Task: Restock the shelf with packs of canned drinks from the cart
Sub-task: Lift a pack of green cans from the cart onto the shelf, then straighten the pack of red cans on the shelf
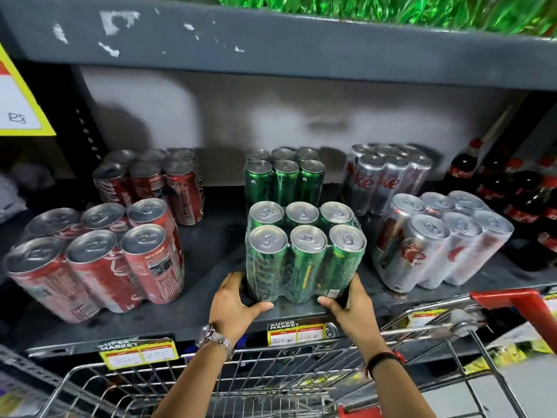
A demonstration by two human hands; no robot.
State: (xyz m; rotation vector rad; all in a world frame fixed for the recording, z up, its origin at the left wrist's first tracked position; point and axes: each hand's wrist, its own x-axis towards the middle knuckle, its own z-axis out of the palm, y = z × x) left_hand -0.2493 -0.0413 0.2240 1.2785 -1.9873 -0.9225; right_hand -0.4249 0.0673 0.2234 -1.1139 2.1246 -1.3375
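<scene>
A shrink-wrapped pack of green cans (pixel 304 251) stands upright near the front edge of the dark shelf (pixel 211 257). My left hand (pixel 236 303) grips its lower left corner and my right hand (pixel 349 306) grips its lower right corner. A second green pack (pixel 284 176) stands right behind it. Two red cola packs (pixel 96 257) (pixel 150 182) sit to the left, the front one tilted. Two silver diet cola packs (pixel 443 239) (pixel 385 173) sit to the right. The wire cart (pixel 256 384) is below my arms, its inside mostly hidden.
Dark cola bottles (pixel 518 200) fill the shelf's far right. Green bottles (pixel 391 10) sit on the shelf above, whose grey edge (pixel 271 40) overhangs. Price tags (pixel 297 333) line the shelf front. The cart's red handle (pixel 518 300) is at the right. A yellow sign (pixel 21 95) hangs at the left.
</scene>
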